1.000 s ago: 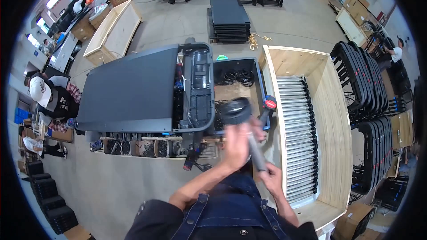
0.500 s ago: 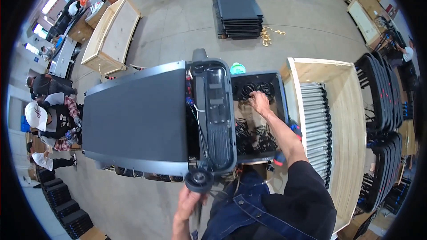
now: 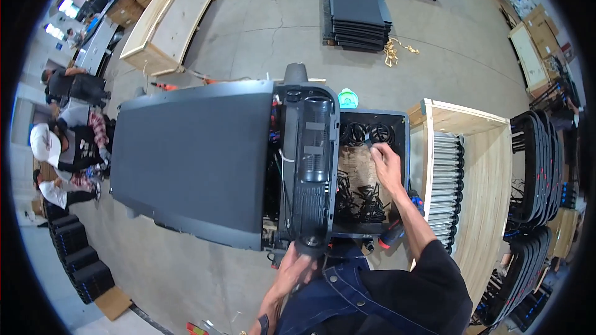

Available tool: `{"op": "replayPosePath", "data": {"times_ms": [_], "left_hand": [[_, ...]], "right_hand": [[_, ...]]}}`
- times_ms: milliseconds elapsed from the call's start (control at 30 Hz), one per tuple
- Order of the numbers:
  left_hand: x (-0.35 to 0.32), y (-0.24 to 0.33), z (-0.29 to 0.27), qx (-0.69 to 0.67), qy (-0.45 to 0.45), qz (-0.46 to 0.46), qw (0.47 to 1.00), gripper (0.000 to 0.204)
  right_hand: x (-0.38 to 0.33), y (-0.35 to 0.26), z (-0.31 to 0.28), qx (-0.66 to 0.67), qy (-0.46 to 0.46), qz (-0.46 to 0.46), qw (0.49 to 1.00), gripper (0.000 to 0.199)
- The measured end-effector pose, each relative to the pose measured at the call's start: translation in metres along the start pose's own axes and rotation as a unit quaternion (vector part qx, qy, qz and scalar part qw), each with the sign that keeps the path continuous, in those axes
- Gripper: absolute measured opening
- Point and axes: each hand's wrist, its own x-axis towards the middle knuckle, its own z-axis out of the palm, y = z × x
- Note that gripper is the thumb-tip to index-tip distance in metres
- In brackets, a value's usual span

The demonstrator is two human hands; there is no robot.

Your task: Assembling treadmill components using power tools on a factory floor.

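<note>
The person's left hand (image 3: 292, 270) is low in the middle, beside the near end of a treadmill (image 3: 195, 164). Its fingers are curled in a grasp on a round black wheel (image 3: 310, 245), which sits above the hand, just in front of the blue denim apron (image 3: 326, 307); motion blur softens its outline. The right hand (image 3: 388, 164) reaches over a dark plastic bin (image 3: 406, 149), its forearm crossing the right rim. The right fingers are bent together near 2 black cable coils (image 3: 381, 131); whether they grasp anything, I cannot tell.

Small black parts (image 3: 366, 205) lie heaped in the nearer part of the bin, on a brown bottom. A blue-and-black power tool (image 3: 415, 201) is just outside the rim, beside the right forearm. Further right, a wooden crate (image 3: 481, 198) holds a row of silver tubes (image 3: 444, 180) with black ends. Beyond the bin is a turquoise bowl (image 3: 348, 98). At far left, near the treadmill's other end, is a co-worker in a white cap (image 3: 45, 142).
</note>
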Motion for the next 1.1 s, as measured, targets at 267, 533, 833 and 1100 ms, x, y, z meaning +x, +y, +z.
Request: {"op": "replayPosePath", "data": {"times_ms": [267,533,833,1100], "left_hand": [[-0.007,-0.008,0.003,0.108,-0.109,0.056,0.987,0.078],[-0.046,-0.060,-0.034,0.067,-0.047,0.089,0.993,0.073],[-0.066,-0.051,-0.046,-0.027,-0.068,0.184,0.980,0.071],[0.012,0.097,-0.021,0.358,0.046,0.230,0.904,0.057]], "right_hand": [[-0.139,-0.165,-0.031,0.268,-0.277,0.121,0.915,0.019],[-0.202,-0.226,-0.003,0.057,-0.359,-0.138,0.921,0.012],[-0.232,-0.220,0.021,0.023,-0.250,-0.059,0.966,0.036],[-0.106,-0.219,0.048,0.039,-0.271,-0.178,0.945,0.080]]}}
